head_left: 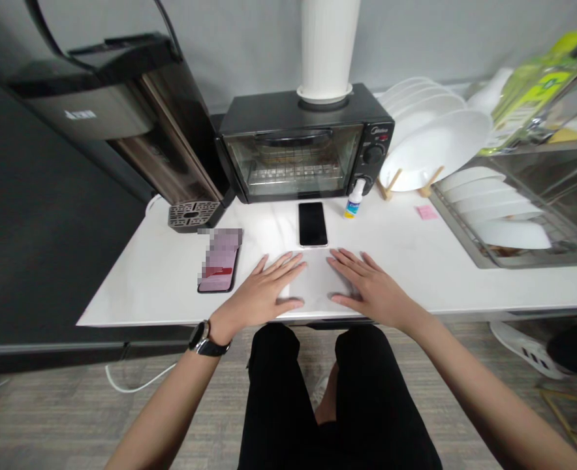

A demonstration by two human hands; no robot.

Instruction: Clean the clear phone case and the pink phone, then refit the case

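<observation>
My left hand (267, 289) lies flat with fingers spread, its fingertips on the left part of a thin pale sheet (318, 284) near the counter's front edge. Mirroring it, my right hand (367, 286) rests palm down at the sheet's right side, fingers stretched out. Whether the sheet is paper or cloth I cannot tell. Just beyond the sheet is a black-screened phone (312, 224). Left of my left hand lies a second phone (221, 260) with a lit, partly blurred pinkish screen. A small white spray bottle (354, 199) with a blue and yellow label stands behind my right hand.
A black toaster oven (293, 153) stands at the back with a white ribbed container (328, 52) on top. To its left is a tall drinks machine (136, 117). White plates (433, 147), a pink note (426, 212) and a sink (494, 258) with stacked bowls (499, 202) are right.
</observation>
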